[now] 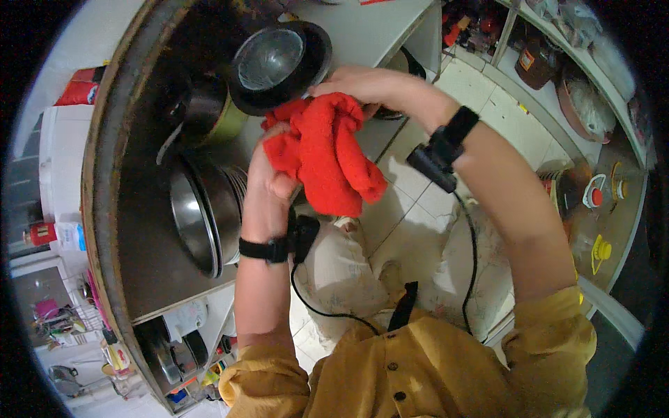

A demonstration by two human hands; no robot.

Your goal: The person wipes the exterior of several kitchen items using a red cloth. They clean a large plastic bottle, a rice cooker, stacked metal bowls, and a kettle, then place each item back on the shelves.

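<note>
A bright red cloth [331,160] hangs bunched between my hands, its folds dropping over the floor side of the shelf. My left hand [273,164] is closed on the cloth's left side, its fingers mostly covered by the fabric. From above, my right hand [352,87] grips the cloth's upper edge, with its fingertips close to the rim of a dark round pan [317,59]; whether they touch it I cannot tell. A grey metal bowl [270,59] sits inside that pan. Both wrists wear black straps with small devices and cables.
Left of my hands, a shelf holds a stack of steel basins [198,216] and a green-and-dark pot [216,115]. Below it, a lower shelf carries pans [167,355]. Oil bottles [599,247] stand at the right, beneath a shelf with a pinkish basin [582,104]. Tiled floor [418,202] lies between.
</note>
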